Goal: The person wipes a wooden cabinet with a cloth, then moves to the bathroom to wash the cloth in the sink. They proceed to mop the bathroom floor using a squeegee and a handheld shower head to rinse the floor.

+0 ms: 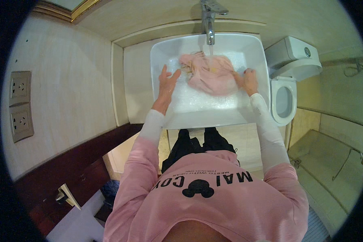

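A wet pink cloth garment [214, 75] lies bunched in the white washbasin [213, 121], with shallow water around it. Above it, the chrome faucet [210, 30] pours a stream onto the cloth. My left hand [168, 80] is over the basin's left side, fingers spread, apart from the cloth and holding nothing. My right hand [248, 81] is at the cloth's right edge, its fingers curled and partly blurred; whether they grip the fabric is not plain.
A white toilet [284, 103] stands close to the basin's right side. Wall sockets [21, 106] are at the far left, above a dark wooden door [78, 178] with a metal handle. A gilded frame [78, 12] shows at the upper left.
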A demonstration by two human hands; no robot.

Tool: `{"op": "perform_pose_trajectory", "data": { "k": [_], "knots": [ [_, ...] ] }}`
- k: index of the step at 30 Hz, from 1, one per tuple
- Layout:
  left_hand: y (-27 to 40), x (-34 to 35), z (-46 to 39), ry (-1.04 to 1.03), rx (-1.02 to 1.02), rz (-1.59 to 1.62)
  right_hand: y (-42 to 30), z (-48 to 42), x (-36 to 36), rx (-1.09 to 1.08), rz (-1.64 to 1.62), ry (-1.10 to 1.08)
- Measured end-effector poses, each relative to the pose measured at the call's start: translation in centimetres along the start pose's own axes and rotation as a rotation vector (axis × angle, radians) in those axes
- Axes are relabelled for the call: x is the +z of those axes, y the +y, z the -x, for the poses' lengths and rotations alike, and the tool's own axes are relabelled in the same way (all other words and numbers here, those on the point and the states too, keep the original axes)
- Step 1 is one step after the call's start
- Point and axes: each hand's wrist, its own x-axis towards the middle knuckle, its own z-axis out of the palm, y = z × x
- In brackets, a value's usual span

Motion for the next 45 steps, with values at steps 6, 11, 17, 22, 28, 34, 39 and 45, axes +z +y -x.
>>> {"op": "perform_pose_trajectory", "data": {
  "k": [6, 11, 17, 22, 28, 34, 39, 45],
  "knots": [
    [-3.6, 0.0, 2.3, -0.234, -0.474, 0.557, -7.7, -2.2, 5.6, -0.159, -0.194, 0.056],
    [-4.2, 2.9, 2.2, -0.58, -0.498, 1.035, -14.1, 3.6, 6.8, -0.131, -1.211, -0.627],
    [-6.3, 4.8, 0.1, -0.333, -0.162, 1.03, -18.9, 12.3, 0.9, -0.389, -0.937, -0.352],
    [-2.7, 4.4, 0.4, -0.229, -0.104, 0.715, -15.0, 5.1, 1.8, -0.374, -0.26, 0.028],
    [5.6, 1.5, 3.3, -0.218, 0.019, 0.164, -1.2, 0.1, 1.7, -0.197, -0.168, 0.211],
    [-1.1, -1.1, 2.1, -0.209, -0.352, 0.287, -3.5, -0.8, 2.0, 0.018, -0.227, 0.105],
    [-1.1, 3.3, 2.6, -0.263, -0.584, 0.663, -8.7, 1.4, 9.0, -0.798, -0.379, -0.031],
    [-8.0, 1.9, -0.5, -0.557, -0.024, 0.984, -18.4, 12.5, 2.4, -0.432, -1.207, -0.464]
  ]
}}
